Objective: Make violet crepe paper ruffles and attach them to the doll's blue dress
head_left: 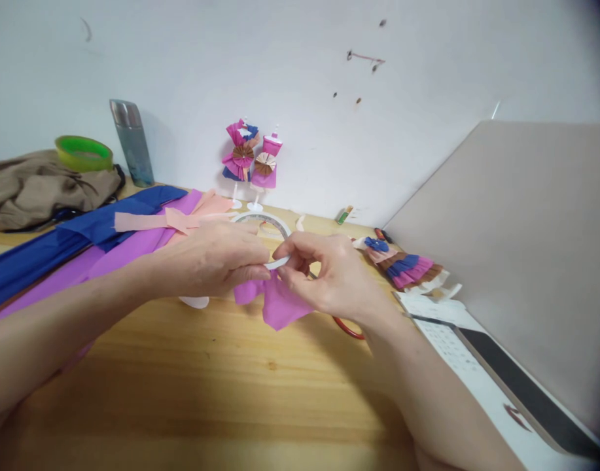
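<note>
My left hand [221, 258] pinches the left end of a short white strip [278, 263] between thumb and fingers. On its other side, my right hand [324, 268] closes its fingertips on the strip's right end. Pink-purple crepe paper [282, 304] hangs in folds just below the strip, its top edge partly covered by my fingers. Behind both hands a roll of white tape [273, 219] shows. Part of a red scissor handle [349, 329] sticks out beneath my right hand.
Blue [84, 226], purple and peach paper lies at the left, beside brown cloth [39, 190], a green tape roll [84, 154] and a bottle [133, 144]. Two dressed mini stands [265, 167] are by the wall. A paper dress [407, 268] and a notebook [441, 330] lie right.
</note>
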Motion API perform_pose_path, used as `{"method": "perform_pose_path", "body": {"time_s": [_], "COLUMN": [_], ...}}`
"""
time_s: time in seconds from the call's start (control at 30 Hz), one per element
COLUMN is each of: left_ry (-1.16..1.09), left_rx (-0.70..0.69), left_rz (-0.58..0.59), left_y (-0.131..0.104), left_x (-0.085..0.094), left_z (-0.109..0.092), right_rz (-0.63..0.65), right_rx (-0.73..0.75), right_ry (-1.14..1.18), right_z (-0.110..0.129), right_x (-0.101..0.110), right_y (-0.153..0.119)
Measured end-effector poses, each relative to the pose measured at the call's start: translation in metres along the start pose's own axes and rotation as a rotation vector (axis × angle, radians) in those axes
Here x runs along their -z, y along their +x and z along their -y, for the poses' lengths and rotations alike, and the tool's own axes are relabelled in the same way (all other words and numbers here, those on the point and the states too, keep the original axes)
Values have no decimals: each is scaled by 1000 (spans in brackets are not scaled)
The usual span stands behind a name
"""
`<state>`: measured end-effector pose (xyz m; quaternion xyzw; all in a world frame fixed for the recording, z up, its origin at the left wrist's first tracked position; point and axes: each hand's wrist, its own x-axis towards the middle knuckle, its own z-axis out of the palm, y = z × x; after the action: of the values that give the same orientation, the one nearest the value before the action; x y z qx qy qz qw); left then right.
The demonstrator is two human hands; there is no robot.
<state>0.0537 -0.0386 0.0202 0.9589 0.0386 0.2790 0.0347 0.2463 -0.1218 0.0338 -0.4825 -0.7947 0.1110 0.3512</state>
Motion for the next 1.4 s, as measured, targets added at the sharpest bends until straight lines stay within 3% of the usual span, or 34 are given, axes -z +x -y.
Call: {"method": "perform_pose_path", "body": {"time_s": [0.17, 0.6, 0.9, 1.23, 1.4], "left_ry": [-48, -231, -201, -239, -139], "left_rx": [34, 82, 166, 153, 194], "left_rz": [19, 18, 58, 35, 7], "left_y": [-1, 0, 5, 1, 5], "left_x": [-1, -2, 7, 1, 6], "left_z": [0, 2, -4, -3, -3], "right_rz": [5, -120, -44, -125, -132], "right_rx": [19, 44, 70, 109, 117], "right_ry": [-6, 15, 42, -46, 86], "right_z": [-1, -5, -5, -8, -14], "right_x": [-2, -11, -4, -11, -11], "right_y": [0, 0, 1, 1, 2]}}
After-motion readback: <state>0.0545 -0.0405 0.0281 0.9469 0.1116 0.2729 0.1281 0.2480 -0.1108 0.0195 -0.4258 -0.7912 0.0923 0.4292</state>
